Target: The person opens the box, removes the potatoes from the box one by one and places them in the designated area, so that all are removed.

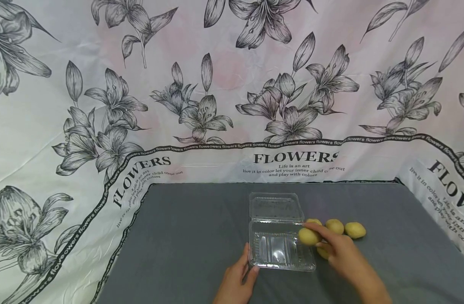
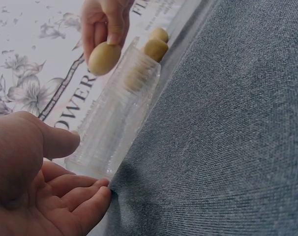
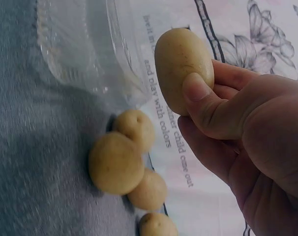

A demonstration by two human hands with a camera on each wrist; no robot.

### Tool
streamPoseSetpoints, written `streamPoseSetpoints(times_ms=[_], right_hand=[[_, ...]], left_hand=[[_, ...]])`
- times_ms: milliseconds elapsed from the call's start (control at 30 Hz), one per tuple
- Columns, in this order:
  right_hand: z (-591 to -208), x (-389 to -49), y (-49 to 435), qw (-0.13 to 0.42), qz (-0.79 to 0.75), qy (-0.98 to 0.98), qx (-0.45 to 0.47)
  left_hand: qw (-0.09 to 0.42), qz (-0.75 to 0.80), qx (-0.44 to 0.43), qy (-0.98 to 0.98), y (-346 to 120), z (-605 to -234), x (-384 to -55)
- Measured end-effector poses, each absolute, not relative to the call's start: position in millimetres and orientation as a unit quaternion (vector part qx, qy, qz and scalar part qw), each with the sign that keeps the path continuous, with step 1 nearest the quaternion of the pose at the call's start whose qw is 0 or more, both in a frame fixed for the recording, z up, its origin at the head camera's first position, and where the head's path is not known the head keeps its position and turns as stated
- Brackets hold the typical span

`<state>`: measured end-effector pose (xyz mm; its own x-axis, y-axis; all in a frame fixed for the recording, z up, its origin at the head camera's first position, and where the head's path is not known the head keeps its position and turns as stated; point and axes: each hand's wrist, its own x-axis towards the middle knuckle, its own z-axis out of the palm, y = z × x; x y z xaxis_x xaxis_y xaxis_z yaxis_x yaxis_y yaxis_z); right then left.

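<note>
A clear plastic clamshell container (image 1: 281, 249) lies with its lid (image 1: 273, 207) folded back on the grey cloth. At its near left corner, my left hand (image 1: 237, 276) holds the edge between thumb and fingers. My right hand (image 1: 343, 255) pinches a yellowish potato (image 3: 181, 69) between thumb and fingertips. This potato is raised over the container's right side, as the head view shows. Several more potatoes (image 3: 117, 162) sit close together on the cloth, just right of the container. The right hand partly covers them in the head view.
The grey cloth (image 1: 186, 240) covers the table. Behind it and along its sides hangs white fabric (image 1: 216, 162) printed with flowers and lettering. One potato (image 1: 355, 230) sits at the right end of the group.
</note>
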<state>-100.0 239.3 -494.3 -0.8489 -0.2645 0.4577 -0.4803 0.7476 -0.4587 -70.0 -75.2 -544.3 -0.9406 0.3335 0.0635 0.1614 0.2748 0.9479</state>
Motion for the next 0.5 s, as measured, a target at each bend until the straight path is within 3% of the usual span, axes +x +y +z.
streamPoseSetpoints(times_ms=[200, 500], right_hand=[[-500.0, -98.5, 252.2, 0.234, 0.27, -0.915, 0.188], [-505.6, -96.8, 262.7, 0.24, 0.263, -0.915, 0.192]], left_hand=[[0.07, 0.579, 0.151, 0.798, -75.0, -543.4, -69.1], [0.061, 0.572, 0.166, 0.801, -78.0, -542.7, -67.8]])
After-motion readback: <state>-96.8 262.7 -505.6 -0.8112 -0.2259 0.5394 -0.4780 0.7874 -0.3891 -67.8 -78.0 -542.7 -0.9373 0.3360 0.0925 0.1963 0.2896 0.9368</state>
